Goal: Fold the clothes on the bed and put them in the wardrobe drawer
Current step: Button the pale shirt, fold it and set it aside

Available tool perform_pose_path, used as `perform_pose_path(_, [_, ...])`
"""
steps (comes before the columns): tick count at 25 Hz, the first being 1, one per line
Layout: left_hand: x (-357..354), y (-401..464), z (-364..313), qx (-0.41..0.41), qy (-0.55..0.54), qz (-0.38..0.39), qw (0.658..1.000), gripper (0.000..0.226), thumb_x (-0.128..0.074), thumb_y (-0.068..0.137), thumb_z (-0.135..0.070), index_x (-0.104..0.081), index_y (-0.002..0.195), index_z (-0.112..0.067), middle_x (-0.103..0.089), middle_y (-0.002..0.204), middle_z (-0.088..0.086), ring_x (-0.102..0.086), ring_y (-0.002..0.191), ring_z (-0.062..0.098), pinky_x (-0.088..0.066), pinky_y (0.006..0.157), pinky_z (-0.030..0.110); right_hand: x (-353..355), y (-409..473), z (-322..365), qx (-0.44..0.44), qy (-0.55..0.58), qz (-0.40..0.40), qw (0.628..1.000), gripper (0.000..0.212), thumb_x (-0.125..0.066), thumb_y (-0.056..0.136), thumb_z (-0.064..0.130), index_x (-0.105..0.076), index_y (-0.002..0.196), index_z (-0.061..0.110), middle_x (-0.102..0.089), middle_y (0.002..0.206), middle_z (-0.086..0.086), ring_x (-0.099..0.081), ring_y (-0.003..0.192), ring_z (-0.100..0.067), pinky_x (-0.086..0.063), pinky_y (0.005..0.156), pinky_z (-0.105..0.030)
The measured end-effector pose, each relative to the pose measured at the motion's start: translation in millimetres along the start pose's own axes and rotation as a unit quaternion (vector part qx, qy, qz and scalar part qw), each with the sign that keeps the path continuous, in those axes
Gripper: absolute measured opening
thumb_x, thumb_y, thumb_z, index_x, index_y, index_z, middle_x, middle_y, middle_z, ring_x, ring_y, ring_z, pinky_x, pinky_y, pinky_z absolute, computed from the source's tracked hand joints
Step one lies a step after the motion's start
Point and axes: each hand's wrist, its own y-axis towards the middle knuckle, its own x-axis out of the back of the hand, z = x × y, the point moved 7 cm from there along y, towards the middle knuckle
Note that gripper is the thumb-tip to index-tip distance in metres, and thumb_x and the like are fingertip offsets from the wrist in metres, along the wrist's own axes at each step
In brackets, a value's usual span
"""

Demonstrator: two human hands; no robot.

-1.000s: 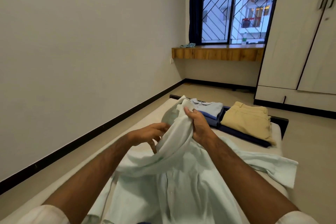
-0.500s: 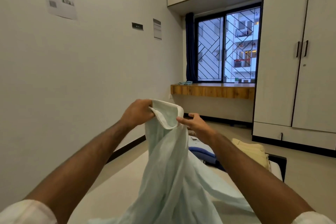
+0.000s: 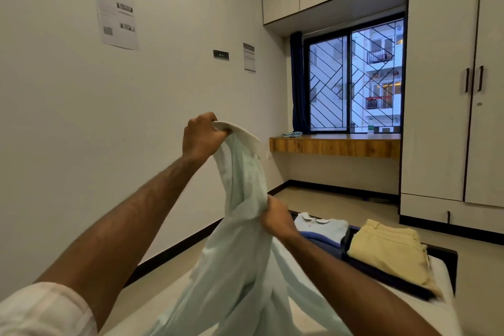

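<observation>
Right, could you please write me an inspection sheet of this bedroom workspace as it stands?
Surface: bed with a pale cover, low on the floor.
Job's things: pale green shirt held up in the air, unfolded; folded light blue polo on dark blue garments and folded khaki trousers at the far end of the bed; wardrobe doors closed.
Clutter: small teal cloth on the wooden ledge.
Grippers: left hand grips the shirt by its collar; right hand grips the fabric lower down.
Cables: nothing seen.
Surroundings: papers on the wall, barred window, dark blue curtain.
</observation>
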Motion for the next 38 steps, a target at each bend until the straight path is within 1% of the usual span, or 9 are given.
perform_pose_path(6, [35.5, 19.7, 59.3, 0.065, 0.008, -0.024, 0.998, 0.03, -0.077, 0.081, -0.038, -0.064, 0.082, -0.011, -0.067, 0.083, 0.009, -0.059, 0.077, 0.026, -0.041, 0.065, 0.032, 82.2, 38.7, 25.4, 0.027, 0.095, -0.023, 0.995, 0.031, -0.049, 0.095, -0.003, -0.074, 0.096, 0.015, -0.072, 0.096, -0.009, -0.069, 0.092, -0.027, -0.06, 0.083, -0.047])
perform_pose_path(12, [-7.8, -14.9, 90.5, 0.114, 0.129, 0.157, 0.972, 0.033, -0.066, 0.082, -0.036, -0.063, 0.113, -0.026, -0.062, 0.121, 0.001, -0.057, 0.115, 0.027, -0.044, 0.097, 0.045, 134.2, 64.8, 70.2, 0.002, 0.247, -0.079, 0.966, 0.024, -0.05, 0.1, 0.004, -0.072, 0.107, 0.008, -0.072, 0.108, -0.015, -0.068, 0.1, -0.032, -0.059, 0.088, -0.044])
perform_pose_path(16, [-47.6, -52.0, 7.1, 0.007, -0.224, 0.315, 0.922, 0.056, -0.068, 0.092, -0.037, -0.045, 0.141, -0.025, -0.047, 0.143, -0.009, -0.045, 0.133, 0.009, -0.04, 0.107, 0.032, 116.8, 55.4, 101.0, 0.03, 0.26, 0.084, 0.961, 0.021, -0.05, 0.103, 0.005, -0.071, 0.106, 0.008, -0.073, 0.096, -0.011, -0.069, 0.085, -0.024, -0.06, 0.078, -0.037])
perform_pose_path(19, [-71.7, -70.1, -35.1, -0.024, -0.281, 0.376, 0.883, 0.039, -0.069, 0.09, -0.047, -0.063, 0.119, -0.021, -0.07, 0.112, -0.006, -0.067, 0.101, 0.009, -0.055, 0.084, 0.028, 120.6, 44.9, 116.5, 0.059, 0.272, 0.117, 0.953, 0.018, -0.052, 0.102, 0.006, -0.069, 0.099, 0.009, -0.071, 0.087, -0.008, -0.068, 0.078, -0.02, -0.06, 0.072, -0.034])
perform_pose_path(24, [-55.0, -42.1, -26.2, -0.093, -0.14, 0.134, 0.977, 0.04, -0.067, 0.092, -0.045, -0.052, 0.067, -0.017, -0.054, 0.062, -0.006, -0.05, 0.06, 0.013, -0.039, 0.061, 0.031, 156.3, 38.7, 102.0, 0.15, -0.046, -0.035, 0.987, 0.033, -0.059, 0.098, 0.047, -0.066, 0.093, 0.015, -0.069, 0.096, -0.003, -0.065, 0.088, -0.021, -0.055, 0.081, -0.038])
perform_pose_path(27, [-27.3, -20.0, -39.6, -0.164, -0.026, 0.044, 0.985, 0.033, -0.068, 0.091, -0.044, -0.057, 0.076, -0.016, -0.066, 0.075, 0.004, -0.062, 0.074, 0.027, -0.043, 0.072, 0.037, 132.7, 23.2, 78.7, 0.122, 0.069, 0.106, 0.984, 0.062, -0.058, 0.089, 0.066, -0.072, 0.106, 0.008, -0.075, 0.1, -0.008, -0.073, 0.089, -0.027, -0.06, 0.08, -0.036])
perform_pose_path(30, [-2.4, -8.5, -63.9, -0.276, 0.146, -0.057, 0.948, 0.025, -0.066, 0.089, -0.042, -0.059, 0.084, -0.018, -0.066, 0.083, 0.005, -0.062, 0.081, 0.031, -0.034, 0.078, 0.04, 86.8, 10.8, 47.8, 0.082, 0.036, 0.248, 0.965, 0.053, -0.079, 0.082, 0.046, -0.065, 0.123, 0.015, -0.074, 0.115, -0.005, -0.073, 0.103, -0.022, -0.06, 0.091, -0.041])
perform_pose_path(35, [25.8, -0.6, -68.2, -0.441, 0.338, -0.101, 0.825, 0.023, -0.063, 0.084, -0.04, -0.055, 0.081, -0.019, -0.059, 0.076, 0.002, -0.058, 0.074, 0.027, -0.029, 0.071, 0.039, 122.9, 33.1, 45.5, 0.076, 0.077, 0.196, 0.975, 0.022, -0.069, 0.094, 0.018, -0.068, 0.115, 0.011, -0.069, 0.115, -0.012, -0.068, 0.1, -0.023, -0.059, 0.091, -0.042])
perform_pose_path(38, [47.0, 14.4, -46.8, -0.444, 0.374, -0.102, 0.808, 0.025, -0.058, 0.093, -0.042, -0.055, 0.082, -0.019, -0.059, 0.079, 0.003, -0.058, 0.075, 0.028, -0.033, 0.071, 0.041, 166.1, 36.3, 74.3, 0.069, 0.121, 0.267, 0.954, 0.028, -0.08, 0.081, 0.033, -0.076, 0.105, 0.018, -0.073, 0.109, -0.008, -0.071, 0.093, -0.019, -0.059, 0.078, -0.033])
